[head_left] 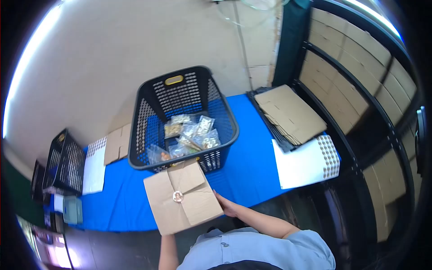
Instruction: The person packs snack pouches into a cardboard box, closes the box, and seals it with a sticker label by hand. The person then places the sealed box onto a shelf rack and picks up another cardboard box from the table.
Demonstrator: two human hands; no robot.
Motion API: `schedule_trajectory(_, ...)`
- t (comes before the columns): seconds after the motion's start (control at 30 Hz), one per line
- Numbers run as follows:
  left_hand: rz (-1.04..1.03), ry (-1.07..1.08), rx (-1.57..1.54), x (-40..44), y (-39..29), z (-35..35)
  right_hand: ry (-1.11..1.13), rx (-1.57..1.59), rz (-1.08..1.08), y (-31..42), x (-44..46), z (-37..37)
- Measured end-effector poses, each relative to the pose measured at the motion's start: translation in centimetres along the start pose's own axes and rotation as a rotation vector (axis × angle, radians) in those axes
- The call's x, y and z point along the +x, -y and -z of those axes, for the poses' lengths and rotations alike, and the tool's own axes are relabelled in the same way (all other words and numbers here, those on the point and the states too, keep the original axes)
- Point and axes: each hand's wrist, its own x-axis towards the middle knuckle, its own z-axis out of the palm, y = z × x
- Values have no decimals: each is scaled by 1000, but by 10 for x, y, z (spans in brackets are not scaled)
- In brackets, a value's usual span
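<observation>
A folded brown cardboard box (193,186), closed by a round sticker (178,196), is held up in front of me at the table's near edge. My right hand (226,205) grips its right side, fingers partly hidden behind the box. From below, my left forearm (168,253) reaches the box's near-left edge; the left hand itself is hidden beneath the box, which it appears to support. Just beyond stands a black plastic basket (188,72) with several clear bags of small pale pieces (191,130) inside. One bag (158,154) contains orange items.
A blue cloth (252,148) covers the table. At right lie flat cardboard pieces (292,112) and a sticker sheet (306,164), beside a rack (360,99) stacked with cardboard. To the left are another black basket (65,164), more sticker sheets (94,168) and a small greenish tray (72,210).
</observation>
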Motion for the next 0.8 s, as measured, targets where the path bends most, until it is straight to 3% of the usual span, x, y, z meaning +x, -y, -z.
schedule_trajectory(0.13, 125, 120, 18, -6, -5, -13, -78, -78, 184, 4, -25, -13)
schedule_trajectory(0.23, 223, 228, 89, 1, -14, -17, -232, -150, 126, 5, -35, -25)
schedule_trajectory(0.4, 374, 394, 179, 4, -17, -17, -401, -19, 283, -39, -34, -19)
schedule_trajectory(0.8, 627, 684, 405, -43, 13, -76, -777, 285, 528, -133, -181, -26)
